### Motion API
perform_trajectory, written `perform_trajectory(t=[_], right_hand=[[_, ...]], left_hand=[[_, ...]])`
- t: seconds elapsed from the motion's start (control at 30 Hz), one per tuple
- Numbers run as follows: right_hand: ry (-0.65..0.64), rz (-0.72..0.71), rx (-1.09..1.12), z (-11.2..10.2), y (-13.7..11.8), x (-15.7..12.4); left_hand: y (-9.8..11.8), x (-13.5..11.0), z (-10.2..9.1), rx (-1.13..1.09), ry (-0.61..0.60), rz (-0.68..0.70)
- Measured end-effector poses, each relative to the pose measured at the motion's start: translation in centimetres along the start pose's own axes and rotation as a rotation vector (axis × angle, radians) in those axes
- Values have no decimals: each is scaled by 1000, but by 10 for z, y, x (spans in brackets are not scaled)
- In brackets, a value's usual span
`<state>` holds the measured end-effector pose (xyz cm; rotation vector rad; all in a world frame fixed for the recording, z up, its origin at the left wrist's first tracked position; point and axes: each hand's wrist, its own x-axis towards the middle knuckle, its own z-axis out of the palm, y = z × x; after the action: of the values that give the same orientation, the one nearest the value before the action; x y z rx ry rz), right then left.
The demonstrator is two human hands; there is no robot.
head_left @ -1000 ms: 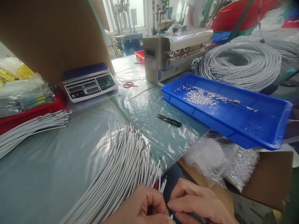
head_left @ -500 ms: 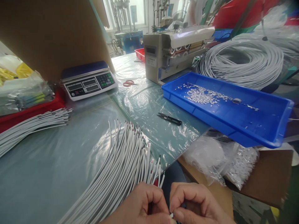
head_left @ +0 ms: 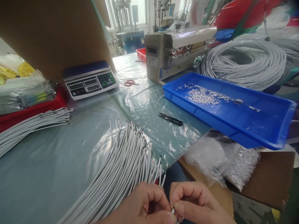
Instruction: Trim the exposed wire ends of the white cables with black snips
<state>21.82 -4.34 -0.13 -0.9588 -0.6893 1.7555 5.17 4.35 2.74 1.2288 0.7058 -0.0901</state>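
Observation:
At the bottom edge my left hand [head_left: 149, 203] is closed in a pinch. A short white cable end [head_left: 173, 211] shows at its thumb tip. Against it, my right hand [head_left: 196, 202] is closed too, thumb and forefinger pressed together beside the white tip; whatever lies inside those fingers is hidden. A thick bundle of white cables [head_left: 121, 161] with dark and red wire tips lies on the table to the left of my hands, its lower part running behind my left hand.
Black thread snips [head_left: 170, 119] lie on the plastic-covered table [head_left: 88, 140]. A blue tray [head_left: 224, 121] holds small shiny pieces [head_left: 203, 95]. Behind stand a scale [head_left: 90, 82], red-handled scissors [head_left: 129, 83] and a machine [head_left: 158, 59]. A clear bag [head_left: 243, 165] of white parts sits right, below the tray.
My right thumb has shifted up slightly beside the white tip, and a little more of the tip shows. The view has moved slightly; other things lie as before.

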Motion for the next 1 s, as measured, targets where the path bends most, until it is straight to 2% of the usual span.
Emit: perform_trajectory(t=[0.1, 0.17, 0.2, 0.23, 0.3, 0.37, 0.43, 0.53, 0.63, 0.7, 0.8, 0.9, 1.0], right_hand=[[4, -6, -123, 3, -10, -3], [31, -69, -374, 0, -21, -3], [64, -144, -576, -4, -28, 0], [118, -229, -764, -9, -36, 4], [336, -496, -1203, -23, -52, 22], [470, -579, -1343, -38, -69, 50], [572, -570, -1473, -51, -82, 81], [685, -422, -1634, -63, -93, 119], [700, -300, -1703, -71, -94, 135], [665, -273, -1706, -75, -93, 133], [617, -283, -1660, -73, -90, 114], [579, -326, -1563, -57, -85, 77], [465, -330, -1447, -36, -69, 27]], left_hand=[[-1, 2, -5, 8, -66, 60], [-1, 4, -7, -23, -110, 17], [0, 5, -7, -51, -115, -22], [0, 5, -7, -79, -104, -60], [0, 6, -7, -105, -75, -95], [1, 6, -5, -101, -60, -92], [1, 7, -4, -102, -52, -90], [1, 8, -4, -125, -34, -98], [1, 8, -6, -177, -73, -123], [1, 8, -7, -188, -99, -141], [-1, 9, -8, -159, -98, -132], [-3, 9, -9, -135, -92, -95], [-3, 8, -10, -111, -106, -76]])
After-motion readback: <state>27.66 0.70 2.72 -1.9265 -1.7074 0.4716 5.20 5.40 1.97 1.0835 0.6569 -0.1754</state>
